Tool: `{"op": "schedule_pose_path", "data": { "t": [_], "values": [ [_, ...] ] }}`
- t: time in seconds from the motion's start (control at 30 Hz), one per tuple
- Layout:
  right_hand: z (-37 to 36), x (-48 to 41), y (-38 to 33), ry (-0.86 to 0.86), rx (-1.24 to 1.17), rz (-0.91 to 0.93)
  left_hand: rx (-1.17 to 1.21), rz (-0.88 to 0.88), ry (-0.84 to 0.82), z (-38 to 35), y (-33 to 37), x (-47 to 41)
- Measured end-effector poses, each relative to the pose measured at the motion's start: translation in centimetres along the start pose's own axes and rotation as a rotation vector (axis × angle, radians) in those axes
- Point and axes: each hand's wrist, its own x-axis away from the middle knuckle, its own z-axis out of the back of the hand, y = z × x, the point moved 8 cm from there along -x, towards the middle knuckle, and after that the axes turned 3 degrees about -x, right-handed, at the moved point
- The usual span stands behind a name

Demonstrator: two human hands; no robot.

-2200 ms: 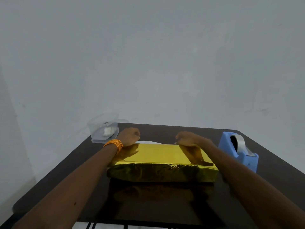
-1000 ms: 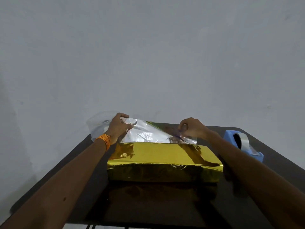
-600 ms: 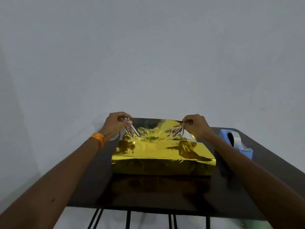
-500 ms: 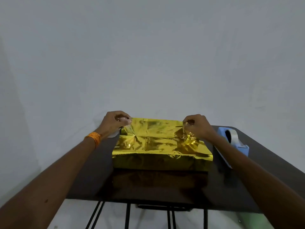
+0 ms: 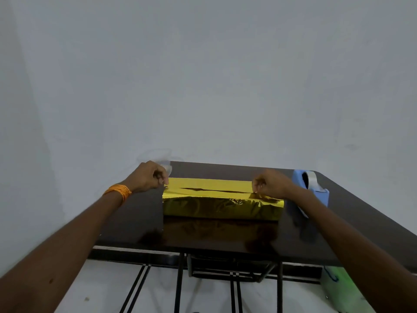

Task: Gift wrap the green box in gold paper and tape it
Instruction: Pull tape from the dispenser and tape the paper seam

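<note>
1. My left hand (image 5: 150, 178) pinches the left end of the top flap of the gold paper (image 5: 222, 203). My right hand (image 5: 272, 185) pinches the right end. The fingers of both hands are curled on the paper edge.
2. The green box is fully covered, so I cannot see it. The wrapped parcel lies flat on the desk (image 5: 225, 236), between my two hands.
3. I judge that the step in hand is to lay this flap over the top and make the seam tight before taping.
4. To do it well, I should pull both ends with equal force. Then the edge runs parallel to the long side and the dark gap on top closes.
5. The foil looks thin and is crumpled on the front face. A hard pull could tear it at my fingertips, so gentle tension is better.
6. The blue tape dispenser (image 5: 312, 190) stands just beside my right wrist. One hand should press the seam flat while the other fetches tape.
</note>
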Motion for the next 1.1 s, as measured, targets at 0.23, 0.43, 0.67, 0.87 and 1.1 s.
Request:
{"op": "schedule_pose_path", "data": {
  "t": [0.23, 0.43, 0.67, 0.87, 1.1],
  "values": [
    [2.8, 0.3, -3.3, 0.242, -0.136, 0.028, 0.024, -0.122, 0.282, 0.2, 5.8, -0.1],
    [-2.7, -1.0, -6.5, -0.021, 0.011, 0.098, -0.215, -0.201, -0.056, -7.5, 10.8, -1.8],
    [-3.3, -0.2, -6.7, 0.052, 0.032, 0.134, -0.321, -0.241, -0.071, -9.5, 10.7, -2.0],
    [-3.1, 0.4, -6.9, 0.112, 0.000, 0.143, -0.300, -0.277, 0.010, -9.2, 11.2, -1.4],
    [-3.1, 0.4, -6.8, 0.094, 0.044, 0.125, -0.292, -0.253, 0.063, -9.1, 11.3, -1.4]
  ]
}}
